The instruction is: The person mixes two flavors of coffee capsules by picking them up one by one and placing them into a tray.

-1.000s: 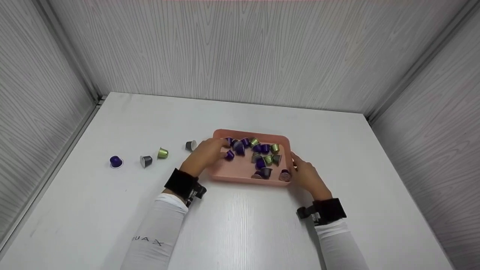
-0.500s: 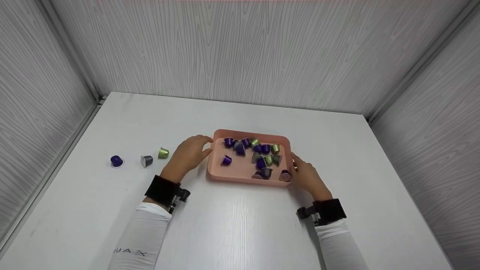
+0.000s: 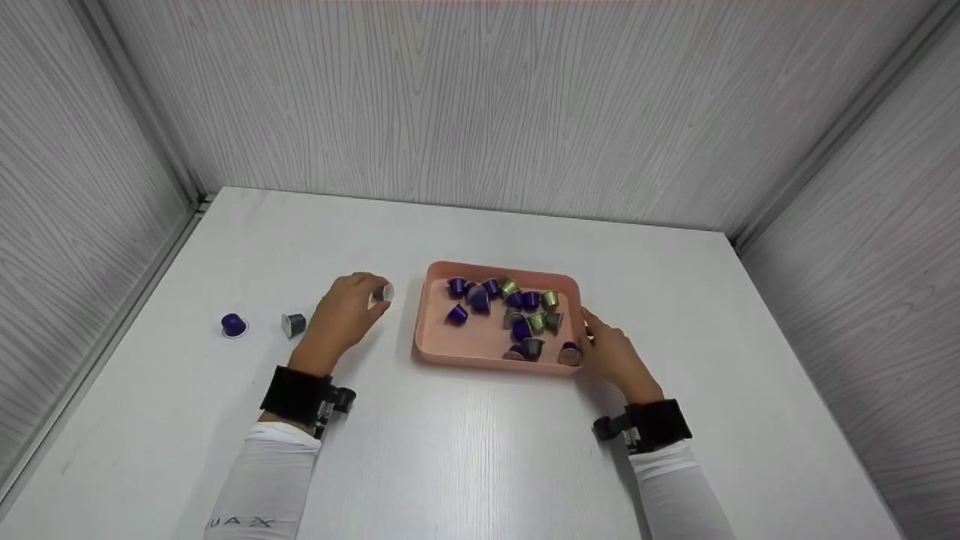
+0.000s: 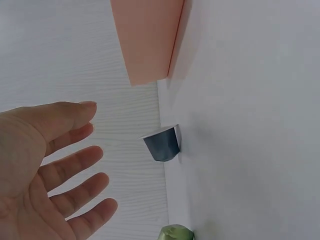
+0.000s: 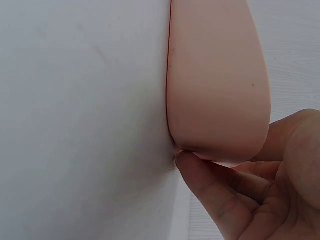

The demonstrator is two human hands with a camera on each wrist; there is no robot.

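A pink tray [image 3: 431,346] holds several purple, green and grey coffee capsules [image 3: 517,311]. My left hand [image 3: 358,294] is open just left of the tray, fingertips over a grey capsule [image 3: 383,292] lying on its side. In the left wrist view the left hand [image 4: 95,152] has spread fingers and hovers apart from the grey capsule [image 4: 162,143], with a green capsule [image 4: 176,233] below it and the tray corner [image 4: 150,40] above. My right hand [image 3: 600,341] grips the tray's near right corner. In the right wrist view the thumb [image 5: 210,187] presses the tray's rim [image 5: 220,100].
A purple capsule [image 3: 233,324] and another grey capsule [image 3: 293,323] sit on the white table [image 3: 480,450] at the left. Grey panelled walls enclose the table at the back and on both sides.
My left hand drew back out of the tray, leaving a purple capsule inside, and moved left to the grey capsule. It now hides the green capsule in the head view. The right hand stayed put.
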